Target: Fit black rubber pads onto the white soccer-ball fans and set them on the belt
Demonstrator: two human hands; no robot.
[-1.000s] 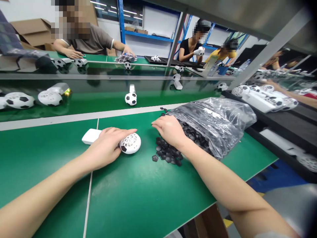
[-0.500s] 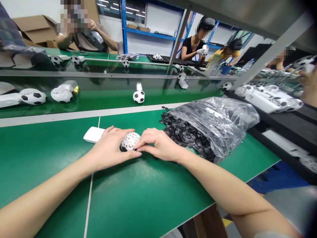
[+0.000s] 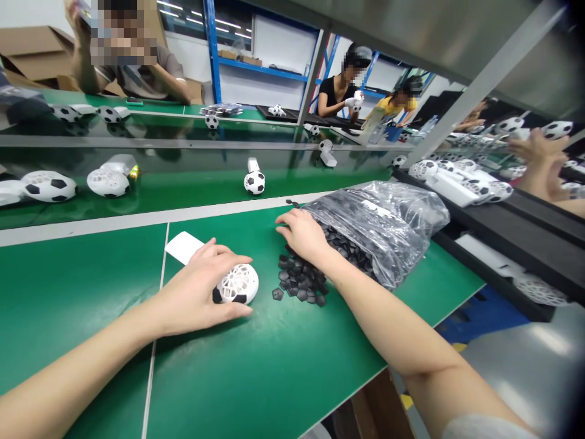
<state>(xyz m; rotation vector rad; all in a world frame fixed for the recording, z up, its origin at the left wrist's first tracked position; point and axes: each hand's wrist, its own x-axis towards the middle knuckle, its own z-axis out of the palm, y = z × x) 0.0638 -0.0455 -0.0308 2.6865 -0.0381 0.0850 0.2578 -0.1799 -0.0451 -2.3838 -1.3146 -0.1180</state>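
My left hand [image 3: 198, 289] curves round a soccer-ball-shaped handheld fan [image 3: 239, 283] lying on the green table. Its round head has a white openwork grille and black patches low on its side; the white handle [image 3: 184, 247] sticks out beyond my fingers. My right hand [image 3: 302, 234] is over the near left part of a pile of black pentagon pieces [image 3: 301, 277], thumb and forefinger apart. Nothing shows between those two fingers; the other fingertips are hidden. More of the pieces spill from a clear plastic bag [image 3: 388, 213] just right of this hand.
Beyond the table's pale edge strip [image 3: 105, 224], a green conveyor carries several more soccer-ball fans [image 3: 255, 182]. Black trays [image 3: 525, 225] at the right hold white fans. Several people sit across the line, and another person's hands [image 3: 542, 161] show at the far right.
My right hand has left the fan head and moved up and right to the black pieces. My left hand stays on the fan, whose head has turned a little. The view has shifted.
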